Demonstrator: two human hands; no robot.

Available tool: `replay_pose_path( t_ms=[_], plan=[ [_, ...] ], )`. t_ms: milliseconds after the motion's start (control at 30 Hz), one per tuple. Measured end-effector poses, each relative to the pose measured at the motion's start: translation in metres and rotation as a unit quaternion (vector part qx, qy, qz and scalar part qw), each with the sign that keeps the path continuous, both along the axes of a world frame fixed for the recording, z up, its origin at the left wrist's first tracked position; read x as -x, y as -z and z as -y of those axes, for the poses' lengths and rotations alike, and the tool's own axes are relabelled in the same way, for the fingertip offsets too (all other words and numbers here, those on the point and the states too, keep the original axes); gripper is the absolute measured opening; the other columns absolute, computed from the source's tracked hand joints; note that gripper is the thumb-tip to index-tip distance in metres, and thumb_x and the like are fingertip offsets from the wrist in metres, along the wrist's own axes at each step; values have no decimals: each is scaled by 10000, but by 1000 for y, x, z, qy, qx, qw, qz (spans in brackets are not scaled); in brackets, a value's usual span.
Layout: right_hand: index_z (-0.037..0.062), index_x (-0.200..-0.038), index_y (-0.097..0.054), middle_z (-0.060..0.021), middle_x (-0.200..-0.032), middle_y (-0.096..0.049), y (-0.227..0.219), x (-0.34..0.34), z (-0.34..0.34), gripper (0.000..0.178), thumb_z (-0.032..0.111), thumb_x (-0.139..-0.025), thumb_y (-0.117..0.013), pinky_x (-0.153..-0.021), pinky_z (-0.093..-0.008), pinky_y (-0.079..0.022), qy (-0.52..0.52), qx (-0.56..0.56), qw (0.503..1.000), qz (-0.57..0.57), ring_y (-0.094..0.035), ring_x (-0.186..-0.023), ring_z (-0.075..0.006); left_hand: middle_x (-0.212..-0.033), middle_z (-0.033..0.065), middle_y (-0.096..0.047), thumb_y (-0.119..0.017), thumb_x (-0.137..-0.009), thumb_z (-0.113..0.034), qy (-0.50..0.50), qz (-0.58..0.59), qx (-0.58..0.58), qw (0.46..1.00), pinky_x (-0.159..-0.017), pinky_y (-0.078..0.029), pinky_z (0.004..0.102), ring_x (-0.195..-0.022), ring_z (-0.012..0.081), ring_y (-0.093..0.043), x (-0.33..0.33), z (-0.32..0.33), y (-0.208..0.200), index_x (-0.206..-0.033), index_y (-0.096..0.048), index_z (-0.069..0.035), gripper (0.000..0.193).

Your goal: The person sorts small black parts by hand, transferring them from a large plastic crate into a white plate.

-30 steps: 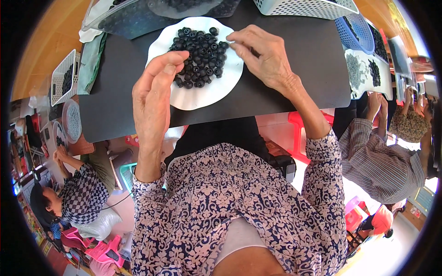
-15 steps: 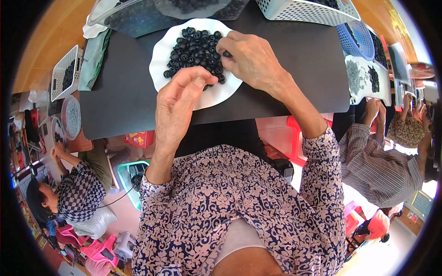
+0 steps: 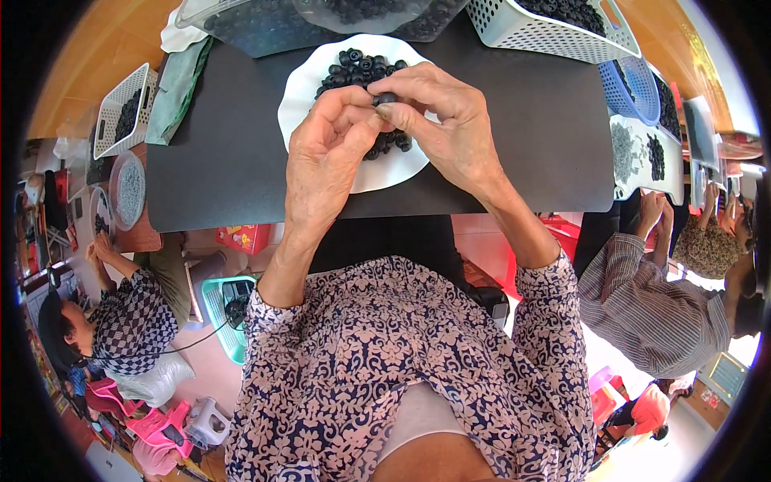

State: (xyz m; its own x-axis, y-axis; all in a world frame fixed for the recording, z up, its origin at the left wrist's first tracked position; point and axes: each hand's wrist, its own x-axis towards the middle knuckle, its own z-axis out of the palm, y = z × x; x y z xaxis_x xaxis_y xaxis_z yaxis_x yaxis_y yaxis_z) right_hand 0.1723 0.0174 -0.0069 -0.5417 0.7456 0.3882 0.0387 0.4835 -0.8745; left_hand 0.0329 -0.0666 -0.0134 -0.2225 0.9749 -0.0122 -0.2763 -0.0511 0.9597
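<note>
A small round black part (image 3: 385, 99) sits between the thumb and index finger of my right hand (image 3: 456, 132). My left hand (image 3: 323, 161) meets it there, thumb and fingers drawn into a pinch close against the part. Whatever the left fingertips grip, if anything, is too small or hidden to make out. Both hands hover over a white wavy-edged plate (image 3: 294, 104). On the plate lies a pile of similar black parts (image 3: 353, 74), several showing a hole in one end; my hands cover part of the pile.
The plate stands on a dark tabletop (image 3: 530, 136). Beyond it are a clear plastic bin (image 3: 265, 36) and a white perforated basket (image 3: 522, 36) of black parts. A blue basket (image 3: 626, 92) stands at right, a green cloth (image 3: 177, 96) at left. People (image 3: 132, 309) work on both sides.
My right hand has come away from the pile's right side and moved left to my left hand, bringing a black part. The left fingertips have closed in beside it.
</note>
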Motion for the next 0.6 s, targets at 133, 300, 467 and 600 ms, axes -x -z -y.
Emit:
replay_pose_path(
  t_ms=[133,300,467,600],
  plan=[
    [27,-998,-690,-59,-849,-655,-4,0,4,212,22,-786,-684,-625,-227,-492,11,59,998,17,-602,-670,-108,-940,37,-655,-578,-913,-49,-15,18,-6,1000,-795,-474,212,-882,75,-599,2,-1,-1,-1135,-555,11,231],
    [7,-1012,-677,-78,-871,-675,5,0,9,193,23,-821,-667,-658,-234,-523,21,112,993,-19,-648,-730,-116,-939,29,-638,-585,-909,-41,-28,0,-10,1000,-761,-469,194,-881,76,-597,4,-4,2,-1096,-583,13,194],
    [-17,-1037,-662,-98,-877,-691,-3,2,15,189,20,-854,-630,-707,-258,-550,13,125,992,0,-678,-784,-143,-915,22,-621,-593,-903,-33,-32,-21,-29,999,-751,-467,193,-854,77,-598,5,-3,5,-1094,-585,12,196],
    [-41,-1041,-656,-106,-855,-695,-3,0,13,187,24,-873,-605,-698,-249,-545,2,173,985,1,-672,-768,-129,-911,23,-616,-594,-905,-45,-50,-76,-8,996,-750,-470,205,-823,76,-591,3,-3,2,-1044,-604,18,152]
  ],
)
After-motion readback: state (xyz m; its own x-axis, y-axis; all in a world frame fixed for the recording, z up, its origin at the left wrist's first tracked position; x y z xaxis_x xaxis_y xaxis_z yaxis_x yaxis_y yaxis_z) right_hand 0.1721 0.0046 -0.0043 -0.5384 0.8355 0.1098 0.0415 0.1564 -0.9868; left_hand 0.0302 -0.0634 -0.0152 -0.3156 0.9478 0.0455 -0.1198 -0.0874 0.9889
